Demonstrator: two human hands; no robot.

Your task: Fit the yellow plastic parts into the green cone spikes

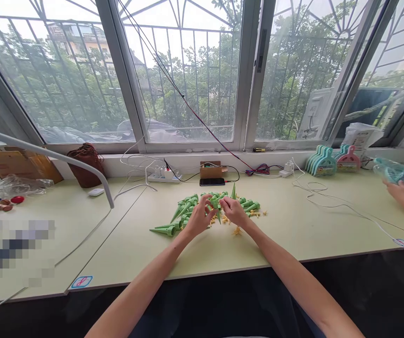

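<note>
My left hand (pixel 200 218) is closed round the wide top of a green plastic spike (pixel 215 203). The spike's pointed end hangs down over the table. Against the right side of that top, my right hand (pixel 235 211) has its fingers pinched together; what they hold, if anything, is hidden. Around and behind my hands lies a pile of similar green spikes (pixel 187 206), with several more by my left wrist. Small yellow plastic pieces (pixel 237 231) are scattered beneath and beside my right hand.
A phone (pixel 212 181) lies before a small cardboard box (pixel 211 171) at the back. A power strip (pixel 164 176) and white cables (pixel 328 199) spread over the table. Teal and pink plastic items (pixel 323 162) stand back right. Another person's hand (pixel 400 192) holds a packaged item at far right.
</note>
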